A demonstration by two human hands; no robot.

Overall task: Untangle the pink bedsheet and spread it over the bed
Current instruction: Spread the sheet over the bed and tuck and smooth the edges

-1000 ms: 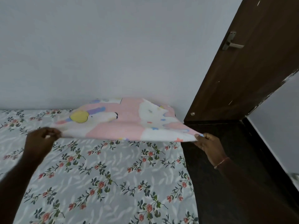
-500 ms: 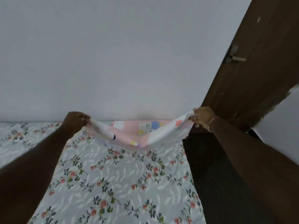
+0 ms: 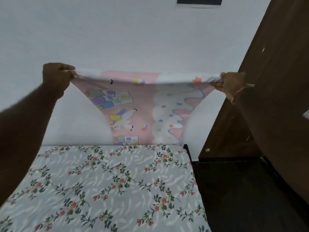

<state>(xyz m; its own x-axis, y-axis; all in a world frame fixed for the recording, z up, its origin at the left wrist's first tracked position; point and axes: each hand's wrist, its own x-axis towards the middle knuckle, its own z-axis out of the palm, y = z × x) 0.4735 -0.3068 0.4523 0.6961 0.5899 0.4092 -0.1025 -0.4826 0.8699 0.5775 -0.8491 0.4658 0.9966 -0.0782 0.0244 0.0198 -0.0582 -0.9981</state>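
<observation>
1. We are lifting the sheet [image 3: 142, 111] much higher than a second ago. Then it was lying almost flat, low over the bed [image 3: 108, 181]. Half a second ago it was sagging between our hands, and now it is hanging like a curtain in the middle of the frame, in front of the wall [image 3: 133, 39].

2. Its top edge is stretching nearly straight from hand to hand. The cloth is narrowing toward the bottom, where it is reaching the far edge of the bed.

3. We are judging that the tangle is mostly shaken out, since the print is showing open and readable. The pinched lower part suggests the sheet is not fully unfolded, and it is not yet covering the bed, whose floral cover is filling the lower left of the frame.

4. Our left hand [image 3: 56, 77] is sitting at the left of centre, fingers curled tight around the sheet's top left corner, with the forearm rising from the lower left.

5. Our right hand [image 3: 231, 84] is sitting at the right of centre, just in front of the door [image 3: 275, 81]. It is gripping the top right corner in a closed fist, with the arm coming in from the right edge.

6. Both arms are reaching up and forward, spread wide.
</observation>
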